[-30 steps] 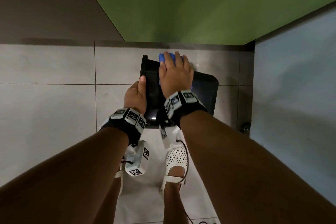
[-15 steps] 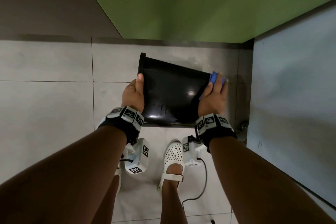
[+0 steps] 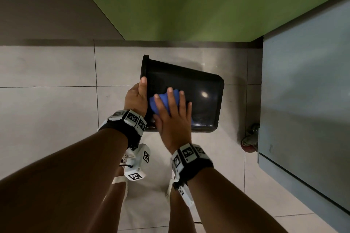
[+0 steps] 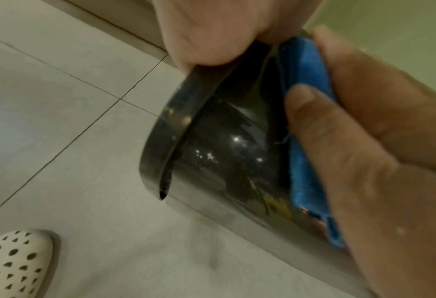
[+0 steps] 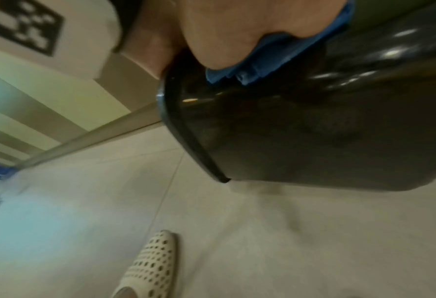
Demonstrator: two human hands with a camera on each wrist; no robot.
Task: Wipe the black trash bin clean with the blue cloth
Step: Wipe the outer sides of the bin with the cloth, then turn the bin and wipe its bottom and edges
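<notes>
The black trash bin (image 3: 200,89) is tipped on its side above the tiled floor, rim to the left and base to the right. My left hand (image 3: 137,96) grips the rim, thumb lying along its outer edge; the other fingers are hidden. Just right of it, my right hand (image 3: 174,117) lies flat with spread fingers on the bunched blue cloth (image 3: 162,100), pressing it to the bin's upper side. The left wrist view shows the cloth (image 4: 303,80) between the right hand (image 4: 377,131) and the glossy bin (image 4: 224,151). In the right wrist view the cloth (image 5: 275,58) pokes out under the palm.
A grey-blue cabinet (image 3: 306,100) on a caster wheel (image 3: 250,140) stands close to the bin's right. A green wall (image 3: 189,2) rises behind it. My feet in white perforated shoes (image 5: 150,268) stand on the floor tiles (image 3: 47,109) just below the bin.
My right hand has slid the cloth from the bin's base end on the right back to the left, near the rim. The left hand keeps its hold on the rim.
</notes>
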